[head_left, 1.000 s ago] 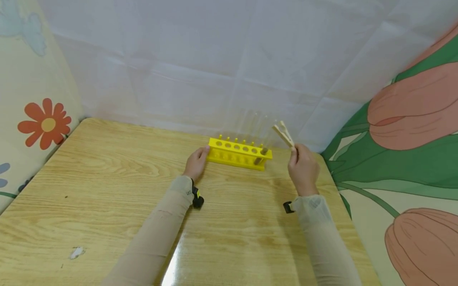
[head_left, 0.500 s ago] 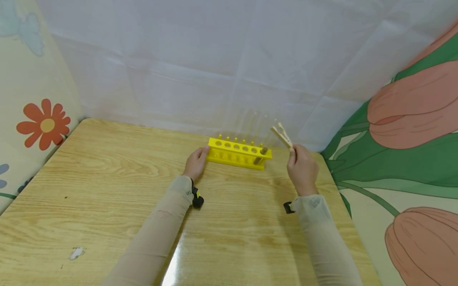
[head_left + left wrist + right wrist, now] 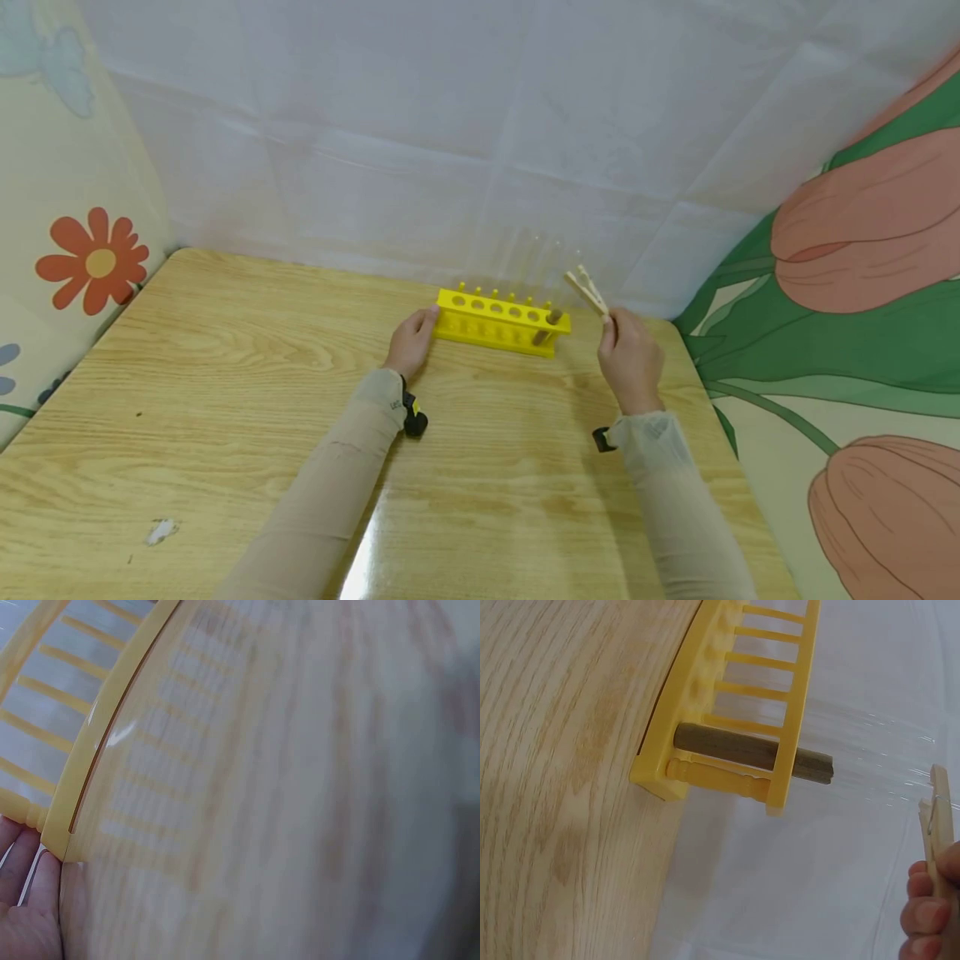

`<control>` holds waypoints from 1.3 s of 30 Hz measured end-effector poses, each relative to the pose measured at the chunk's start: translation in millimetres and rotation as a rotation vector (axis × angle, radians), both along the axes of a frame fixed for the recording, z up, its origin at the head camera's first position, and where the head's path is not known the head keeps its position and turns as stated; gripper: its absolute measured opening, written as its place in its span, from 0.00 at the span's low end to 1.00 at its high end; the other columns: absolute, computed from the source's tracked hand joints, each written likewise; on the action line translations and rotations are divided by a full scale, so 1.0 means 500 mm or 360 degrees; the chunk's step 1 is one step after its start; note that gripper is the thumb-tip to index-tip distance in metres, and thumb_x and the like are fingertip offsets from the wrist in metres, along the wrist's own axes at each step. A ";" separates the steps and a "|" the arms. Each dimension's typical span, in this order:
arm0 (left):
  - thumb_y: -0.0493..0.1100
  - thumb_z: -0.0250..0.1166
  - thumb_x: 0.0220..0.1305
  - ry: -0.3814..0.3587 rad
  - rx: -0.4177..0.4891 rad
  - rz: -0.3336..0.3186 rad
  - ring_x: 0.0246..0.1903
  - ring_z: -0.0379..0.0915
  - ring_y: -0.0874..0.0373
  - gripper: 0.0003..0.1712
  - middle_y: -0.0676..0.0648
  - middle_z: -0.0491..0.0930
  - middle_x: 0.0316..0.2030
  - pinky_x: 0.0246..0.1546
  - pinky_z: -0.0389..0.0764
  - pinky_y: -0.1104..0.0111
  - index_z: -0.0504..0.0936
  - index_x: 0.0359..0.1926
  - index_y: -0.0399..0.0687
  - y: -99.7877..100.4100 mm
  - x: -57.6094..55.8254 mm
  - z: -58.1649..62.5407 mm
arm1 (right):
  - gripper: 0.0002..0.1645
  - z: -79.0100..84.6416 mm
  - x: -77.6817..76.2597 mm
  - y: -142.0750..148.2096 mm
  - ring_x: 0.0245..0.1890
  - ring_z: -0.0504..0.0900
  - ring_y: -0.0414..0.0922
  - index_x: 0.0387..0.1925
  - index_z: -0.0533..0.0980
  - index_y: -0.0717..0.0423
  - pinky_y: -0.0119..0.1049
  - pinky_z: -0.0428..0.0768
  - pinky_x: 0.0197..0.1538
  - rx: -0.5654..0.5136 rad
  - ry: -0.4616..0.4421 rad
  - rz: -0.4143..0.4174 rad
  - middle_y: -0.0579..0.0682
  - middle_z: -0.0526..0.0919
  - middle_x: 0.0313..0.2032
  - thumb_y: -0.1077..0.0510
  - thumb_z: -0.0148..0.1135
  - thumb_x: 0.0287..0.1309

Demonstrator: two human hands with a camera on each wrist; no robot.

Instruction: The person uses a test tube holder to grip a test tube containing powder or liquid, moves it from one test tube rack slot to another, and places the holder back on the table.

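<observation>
We are seeing the left hand (image 3: 409,343) touching the left end of the yellow rack (image 3: 491,342), which is standing on the wooden table (image 3: 480,467); whether its fingers are curling round, we cannot tell. The right hand (image 3: 632,360) is pinching a wooden clamp (image 3: 944,825), jaws parting near the dark-filled tube (image 3: 814,766) in the rack's rightmost hole.

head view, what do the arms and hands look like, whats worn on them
The left hand and right hand are ungloved. The left sleeve and right sleeve are long and pale beige, the left cuff and right cuff greyish. By these sit a black left device with a yellow patch and a black right device showing none. Dark lettering on the left cuff is unreadable.
</observation>
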State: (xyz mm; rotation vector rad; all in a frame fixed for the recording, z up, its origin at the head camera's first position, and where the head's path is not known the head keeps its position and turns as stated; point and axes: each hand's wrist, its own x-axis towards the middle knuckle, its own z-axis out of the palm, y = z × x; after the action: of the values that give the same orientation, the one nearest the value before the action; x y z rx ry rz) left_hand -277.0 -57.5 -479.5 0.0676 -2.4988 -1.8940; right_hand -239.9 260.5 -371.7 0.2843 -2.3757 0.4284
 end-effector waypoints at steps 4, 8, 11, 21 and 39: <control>0.67 0.41 0.79 -0.0005 0.0005 -0.0006 0.69 0.65 0.44 0.37 0.41 0.73 0.67 0.72 0.64 0.52 0.73 0.70 0.45 0.000 0.004 0.002 | 0.09 -0.006 0.001 0.000 0.25 0.80 0.63 0.38 0.78 0.66 0.61 0.75 0.23 -0.0006 -0.0014 -0.0009 0.64 0.83 0.34 0.62 0.59 0.70; 0.66 0.42 0.79 -0.0013 0.0014 -0.0001 0.70 0.65 0.45 0.37 0.42 0.73 0.68 0.72 0.63 0.52 0.73 0.70 0.46 0.000 0.007 0.007 | 0.09 -0.011 0.002 0.000 0.25 0.80 0.62 0.38 0.79 0.65 0.60 0.75 0.23 -0.0003 -0.0032 -0.0014 0.63 0.82 0.32 0.61 0.59 0.71; 0.66 0.42 0.79 -0.0013 0.0014 0.0006 0.70 0.65 0.45 0.36 0.42 0.73 0.67 0.72 0.63 0.52 0.74 0.69 0.46 0.000 0.007 0.009 | 0.09 -0.016 0.001 0.000 0.25 0.79 0.61 0.37 0.79 0.64 0.59 0.76 0.23 -0.0005 -0.0062 -0.0015 0.61 0.82 0.31 0.61 0.58 0.71; 0.66 0.41 0.80 -0.0003 0.0003 0.0003 0.69 0.66 0.45 0.37 0.41 0.74 0.67 0.72 0.64 0.53 0.74 0.69 0.45 0.002 0.011 0.006 | 0.07 -0.038 0.003 -0.001 0.27 0.81 0.61 0.38 0.79 0.65 0.60 0.77 0.25 -0.0005 -0.0105 -0.0020 0.62 0.83 0.32 0.63 0.60 0.68; 0.64 0.43 0.80 0.0014 0.0013 0.0023 0.67 0.68 0.46 0.34 0.43 0.76 0.65 0.71 0.65 0.53 0.76 0.67 0.46 0.002 0.000 -0.002 | 0.07 -0.064 0.005 -0.006 0.24 0.79 0.59 0.36 0.78 0.63 0.57 0.76 0.22 0.0029 -0.0220 -0.0035 0.60 0.82 0.30 0.62 0.60 0.68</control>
State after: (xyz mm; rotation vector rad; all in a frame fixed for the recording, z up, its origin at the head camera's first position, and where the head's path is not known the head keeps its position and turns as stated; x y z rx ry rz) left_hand -277.0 -56.6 -480.3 0.0770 -2.4780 -1.8952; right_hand -237.7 257.4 -403.7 0.2440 -2.5162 0.4287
